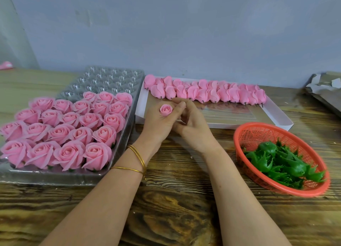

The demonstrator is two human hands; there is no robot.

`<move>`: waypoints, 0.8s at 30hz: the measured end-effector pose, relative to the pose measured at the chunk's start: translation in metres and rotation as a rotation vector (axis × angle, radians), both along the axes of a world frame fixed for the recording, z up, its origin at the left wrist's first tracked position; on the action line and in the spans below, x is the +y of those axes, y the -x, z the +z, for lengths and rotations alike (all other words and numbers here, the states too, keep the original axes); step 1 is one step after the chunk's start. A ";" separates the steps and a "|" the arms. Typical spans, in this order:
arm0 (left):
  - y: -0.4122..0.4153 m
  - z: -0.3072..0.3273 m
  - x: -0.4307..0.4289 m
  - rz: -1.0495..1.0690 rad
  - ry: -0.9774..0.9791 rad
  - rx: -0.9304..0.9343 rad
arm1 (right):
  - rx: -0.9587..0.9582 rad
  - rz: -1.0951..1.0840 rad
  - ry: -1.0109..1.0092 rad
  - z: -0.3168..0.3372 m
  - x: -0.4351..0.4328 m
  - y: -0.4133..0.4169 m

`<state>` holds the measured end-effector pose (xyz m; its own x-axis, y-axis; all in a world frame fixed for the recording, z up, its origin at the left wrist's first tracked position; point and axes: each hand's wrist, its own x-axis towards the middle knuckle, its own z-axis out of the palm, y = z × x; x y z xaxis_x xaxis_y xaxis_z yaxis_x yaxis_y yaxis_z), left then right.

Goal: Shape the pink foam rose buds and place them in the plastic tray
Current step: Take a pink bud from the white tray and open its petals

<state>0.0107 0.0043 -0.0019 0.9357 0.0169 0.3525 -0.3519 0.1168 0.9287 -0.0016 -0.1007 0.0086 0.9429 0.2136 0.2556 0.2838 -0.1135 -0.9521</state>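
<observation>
1. The wooden table carries everything. Two bare forearms reach across it just right of the plastic tray, and the left wrist wears thin gold bangles.
2. Well to the right of the tray, a red mesh basket holds green calyx pieces.
3. The tray's near and middle cells are filled with opened pink roses, set upright in rows.
4. Beside the tray's right edge, the left hand grasps one pink foam rose bud in curled fingers, with the bud's opening facing up. The bud is held above the table, outside the tray.
5. The right hand touches the left hand, and its curled fingertips pinch the bud's right side.
6. Right of the tray and past the hands, a shallow white box holds a row of closed pink buds lying on their sides.
7. The tray's far cells show bare clear plastic.
8. Behind the tray rises a grey wall.
</observation>
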 end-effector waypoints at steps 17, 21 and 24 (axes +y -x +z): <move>-0.001 -0.001 -0.004 -0.048 0.063 0.022 | 0.015 -0.066 -0.009 0.002 0.002 0.001; -0.002 -0.002 -0.002 -0.067 0.053 0.006 | 0.006 -0.060 0.021 0.004 0.001 0.003; -0.004 -0.004 -0.002 -0.048 0.053 0.013 | 0.032 -0.052 0.022 0.003 0.001 0.002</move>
<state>0.0148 0.0027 -0.0059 0.9405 -0.0104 0.3396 -0.3322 0.1821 0.9255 -0.0039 -0.0992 0.0118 0.9604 0.1699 0.2208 0.2465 -0.1485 -0.9577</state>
